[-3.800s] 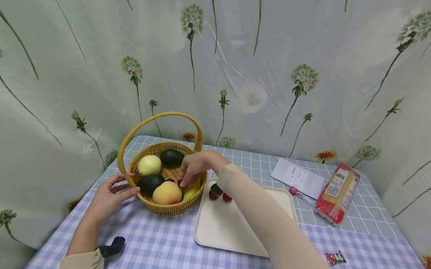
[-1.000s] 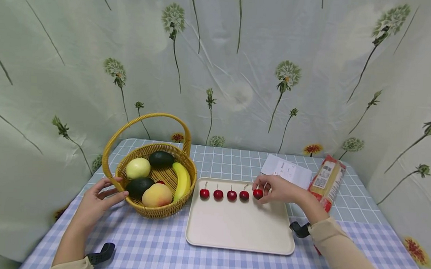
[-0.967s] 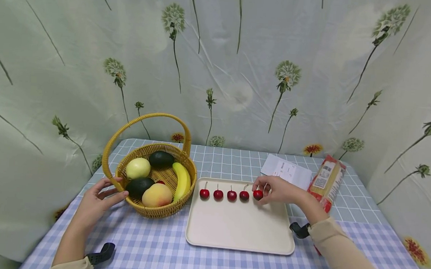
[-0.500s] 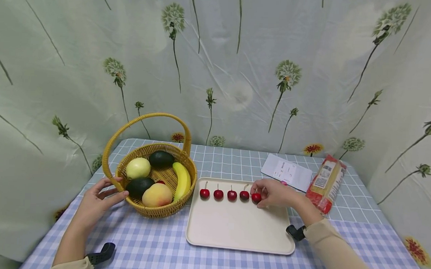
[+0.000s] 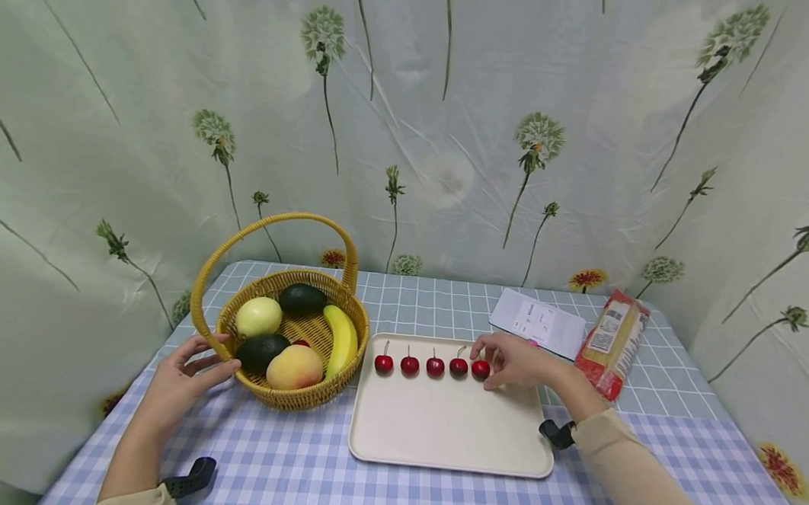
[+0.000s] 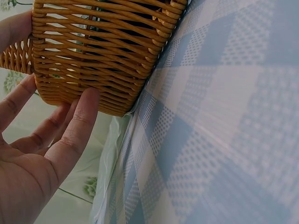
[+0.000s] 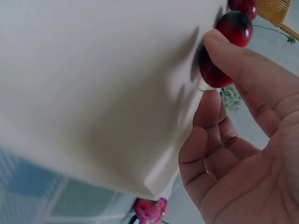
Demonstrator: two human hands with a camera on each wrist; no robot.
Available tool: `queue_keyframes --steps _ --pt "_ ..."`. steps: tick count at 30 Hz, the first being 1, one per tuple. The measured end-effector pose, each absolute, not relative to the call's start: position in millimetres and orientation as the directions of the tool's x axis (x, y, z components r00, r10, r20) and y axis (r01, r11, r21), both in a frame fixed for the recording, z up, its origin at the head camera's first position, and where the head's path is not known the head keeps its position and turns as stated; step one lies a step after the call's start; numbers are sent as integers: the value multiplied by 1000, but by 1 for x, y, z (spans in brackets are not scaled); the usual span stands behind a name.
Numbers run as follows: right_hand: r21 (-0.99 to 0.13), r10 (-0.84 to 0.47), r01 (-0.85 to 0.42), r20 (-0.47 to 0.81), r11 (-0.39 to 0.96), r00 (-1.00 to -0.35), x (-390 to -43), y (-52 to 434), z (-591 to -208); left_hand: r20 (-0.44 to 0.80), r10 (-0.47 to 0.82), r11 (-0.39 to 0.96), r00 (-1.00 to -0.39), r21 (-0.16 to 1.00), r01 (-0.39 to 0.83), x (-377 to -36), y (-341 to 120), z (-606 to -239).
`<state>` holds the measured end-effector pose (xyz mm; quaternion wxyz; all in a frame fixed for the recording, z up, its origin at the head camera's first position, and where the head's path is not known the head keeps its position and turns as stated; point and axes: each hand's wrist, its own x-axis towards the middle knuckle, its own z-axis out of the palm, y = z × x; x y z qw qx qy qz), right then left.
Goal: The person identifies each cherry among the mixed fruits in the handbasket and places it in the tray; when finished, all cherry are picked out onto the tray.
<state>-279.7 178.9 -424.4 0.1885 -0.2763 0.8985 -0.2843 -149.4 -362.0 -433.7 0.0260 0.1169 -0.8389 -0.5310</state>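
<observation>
Red round cherry (image 5: pixel 480 368) at the row's right end on the cream plastic tray (image 5: pixel 450 438)

Right hand (image 5: pixel 518 361) pinches it — left hand (image 5: pixel 178 382), fingers relaxed and straight, rests against the woven wicker basket (image 5: pixel 301 396) on the counter.

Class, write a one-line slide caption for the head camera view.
Right hand touches the last of five cherries lined up on a cream tray; left hand rests against the fruit basket.

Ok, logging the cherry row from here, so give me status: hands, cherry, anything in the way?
Left hand rests open on basket. Right hand pinches fifth cherry, which touches tray at row's right end. Nothing blocking it.
</observation>
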Motion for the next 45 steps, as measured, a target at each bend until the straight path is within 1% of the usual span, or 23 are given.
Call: queue_keyframes --steps 9,18,24,28,34,39,45 --pt "-610 -610 -408 -159 679 -776 -287 176 -410 -67 -229 389 -971 908 -154 -148 -362 -435" --pt "-623 -700 -506 -95 597 -708 -296 147 -390 -81 -221 407 -972 898 -167 -152 -361 -434" --pt "-618 -725 -522 -117 588 -678 -295 111 -375 -106 -212 412 -972 892 -187 -153 -362 -437" --pt "-603 -759 -562 -115 566 -641 -300 83 -366 -115 -229 404 -967 892 -202 -153 -364 -438" --pt "-598 -821 -616 -131 513 -556 -309 43 -357 -141 -247 408 -959 882 -235 -150 -366 -437" --pt "-575 -851 -661 -131 483 -508 -314 14 -348 -115 -251 410 -961 887 -214 -151 -365 -438" --pt "-518 -870 -709 -170 478 -462 -315 -20 -340 -106 -247 427 -963 880 -207 -153 -364 -437"
